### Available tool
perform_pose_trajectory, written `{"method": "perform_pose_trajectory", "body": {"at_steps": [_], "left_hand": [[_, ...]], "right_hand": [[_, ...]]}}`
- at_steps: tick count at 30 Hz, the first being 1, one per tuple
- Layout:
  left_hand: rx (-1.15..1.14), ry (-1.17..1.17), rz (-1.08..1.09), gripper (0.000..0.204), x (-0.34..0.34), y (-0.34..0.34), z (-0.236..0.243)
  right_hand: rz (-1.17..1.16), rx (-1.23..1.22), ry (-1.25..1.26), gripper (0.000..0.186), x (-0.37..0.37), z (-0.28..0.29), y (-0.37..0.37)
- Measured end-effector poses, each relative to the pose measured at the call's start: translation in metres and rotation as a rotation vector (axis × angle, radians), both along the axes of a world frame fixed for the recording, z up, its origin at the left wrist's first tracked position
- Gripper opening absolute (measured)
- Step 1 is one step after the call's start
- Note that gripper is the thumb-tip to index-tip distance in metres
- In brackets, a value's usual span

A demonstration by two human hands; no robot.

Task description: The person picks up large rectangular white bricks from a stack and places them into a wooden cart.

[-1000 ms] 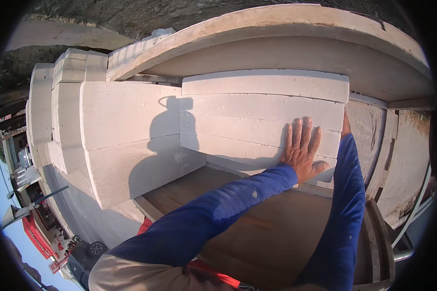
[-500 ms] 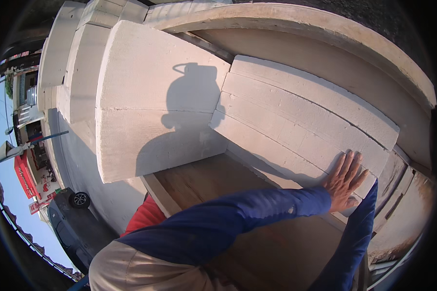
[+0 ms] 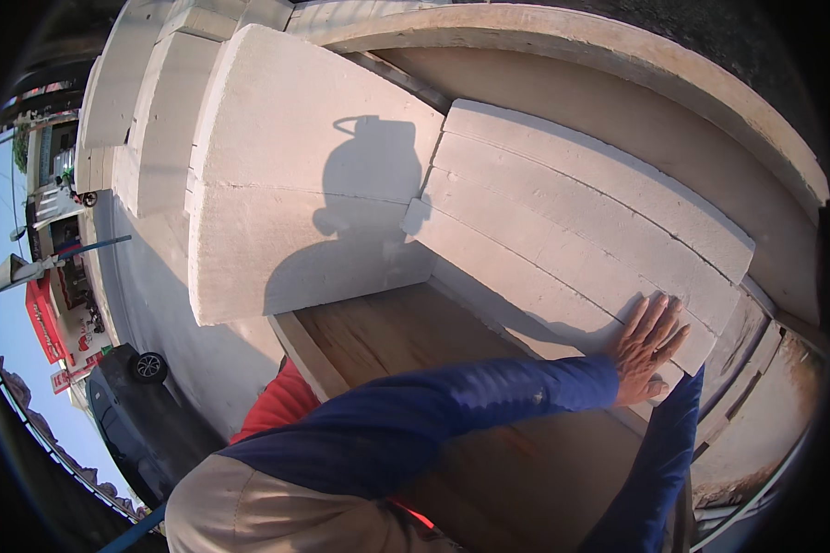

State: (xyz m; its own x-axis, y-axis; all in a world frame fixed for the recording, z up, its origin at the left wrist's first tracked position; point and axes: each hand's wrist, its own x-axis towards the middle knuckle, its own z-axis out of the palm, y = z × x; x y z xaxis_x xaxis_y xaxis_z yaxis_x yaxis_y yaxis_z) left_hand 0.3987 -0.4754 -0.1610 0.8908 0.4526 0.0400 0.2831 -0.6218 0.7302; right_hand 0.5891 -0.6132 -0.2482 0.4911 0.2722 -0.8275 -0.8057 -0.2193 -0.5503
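My left hand [image 3: 644, 346] lies against the right end of a stack of long white blocks [image 3: 572, 212], fingers spread and extended. The blue sleeve [image 3: 662, 456] of my right arm runs up to that same end; my right hand is hidden behind the blocks and my left hand. Left of the stack stand larger white blocks [image 3: 258, 138] with a shadow of head and shoulders on them. Below the stack is a brown board surface [image 3: 489, 470] with a pale wooden rim [image 3: 309, 355].
A curved-looking wooden beam [image 3: 618, 46] spans the top. More blocks [image 3: 161, 111] are piled at upper left. Beyond, at left, are a pale paved strip [image 3: 157, 276], a dark car [image 3: 138, 424] and a red shopfront [image 3: 51, 327]. A stained pale surface [image 3: 747, 433] lies at right.
The view has turned, so the blocks appear tilted clockwise and my left hand sits lower and farther right in the picture. My right hand's fingers, glimpsed earlier, are now hidden.
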Motion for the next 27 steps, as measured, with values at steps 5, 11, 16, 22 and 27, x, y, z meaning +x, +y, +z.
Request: {"method": "perform_pose_trajectory", "body": {"at_steps": [5,11,16,22,27], "left_hand": [[0.117,-0.028,0.009,0.092,-0.01,-0.015,-0.007],[0.106,-0.02,-0.008,0.092,-0.009,-0.019,-0.003],[-0.013,-0.003,-0.111,0.09,-0.017,-0.004,0.005],[-0.027,-0.164,-0.011,0.075,-0.098,0.175,0.147],[0.407,0.127,0.867,0.105,-0.271,0.42,0.217]], "right_hand": [[-0.005,-0.011,0.011,0.066,-0.003,-0.007,-0.015],[-0.005,-0.008,0.011,0.067,0.004,-0.014,-0.021],[0.019,-0.079,-0.049,0.068,0.049,-0.002,-0.021],[0.346,-0.567,-0.678,0.066,0.1,0.109,0.023],[0.411,-0.191,-0.877,0.049,-0.115,0.236,0.202]]}}
